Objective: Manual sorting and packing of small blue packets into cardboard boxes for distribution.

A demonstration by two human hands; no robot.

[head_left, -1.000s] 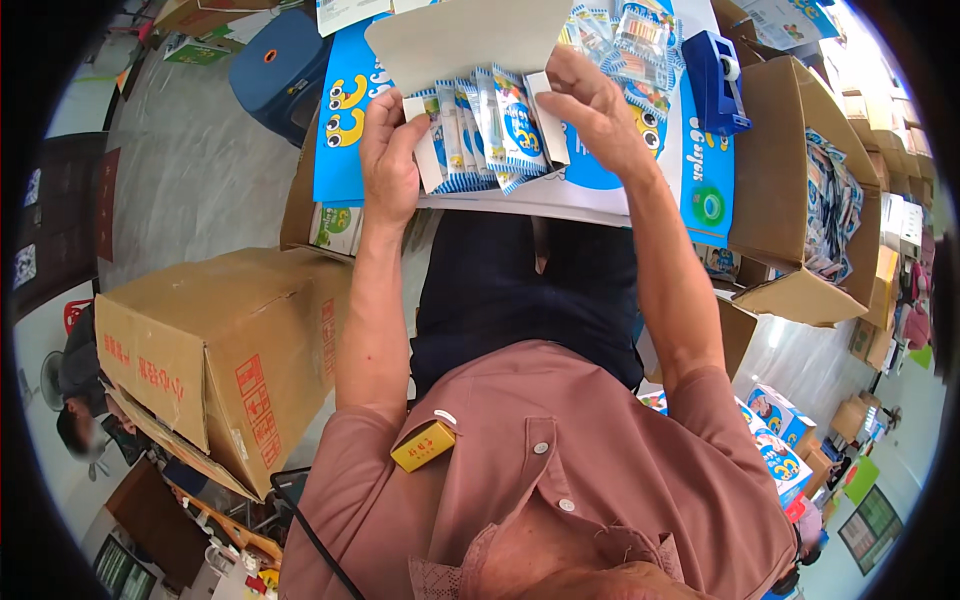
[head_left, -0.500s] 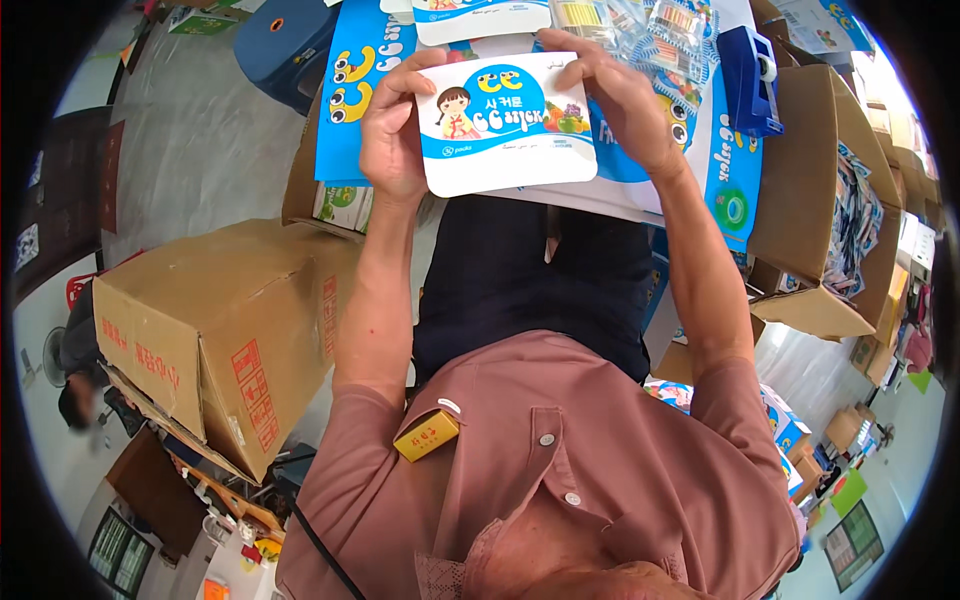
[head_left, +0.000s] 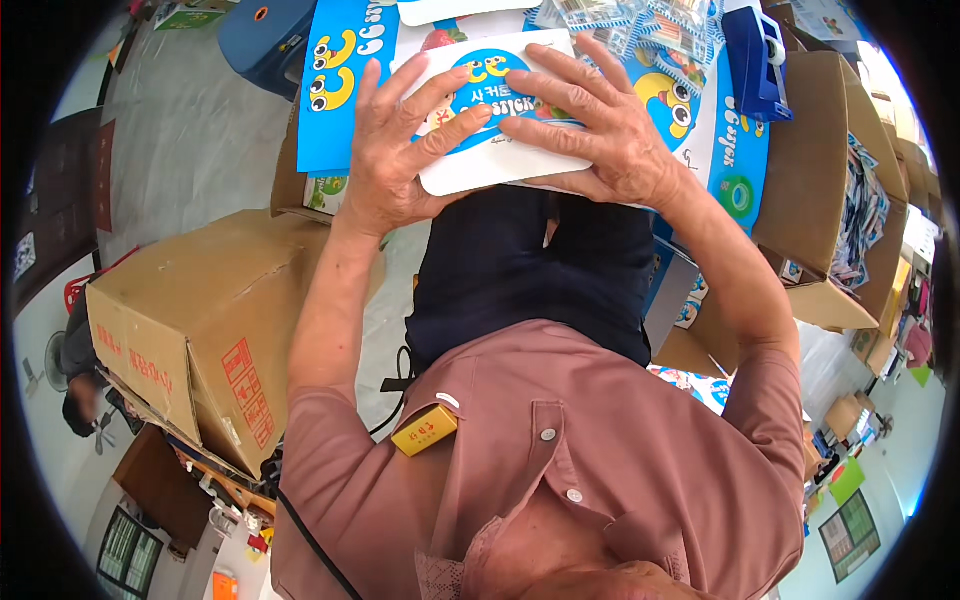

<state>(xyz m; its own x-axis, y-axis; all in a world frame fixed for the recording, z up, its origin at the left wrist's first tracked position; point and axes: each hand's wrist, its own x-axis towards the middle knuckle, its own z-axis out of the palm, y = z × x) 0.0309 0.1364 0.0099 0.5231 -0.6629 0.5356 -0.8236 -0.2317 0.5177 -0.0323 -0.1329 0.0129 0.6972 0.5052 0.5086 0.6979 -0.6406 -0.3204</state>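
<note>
A white and blue printed card (head_left: 475,172) with rounded corners lies between my two hands over the near edge of the table. My left hand (head_left: 400,150) holds its left side, with fingers spread over the printed face and the thumb low at the near edge. From the right, my right hand (head_left: 610,130) covers much of the print with spread fingers, its thumb partly hidden under the near edge. Just beyond, a second white card (head_left: 465,10) is cut off by the top of the view. Clear packets of coloured sticks (head_left: 685,35) lie beyond my right hand.
A blue tape dispenser (head_left: 752,65) stands at the table's right, above a green ring (head_left: 738,196). An open carton (head_left: 800,165) beside it holds many small packets (head_left: 862,215). Left are a large cardboard box (head_left: 180,310) and a blue stool (head_left: 262,40). A person (head_left: 80,370) is at far left.
My hands have shifted from holding the card's upper corners to spreading over its face. The card has moved slightly up and away and is now largely covered by fingers.
</note>
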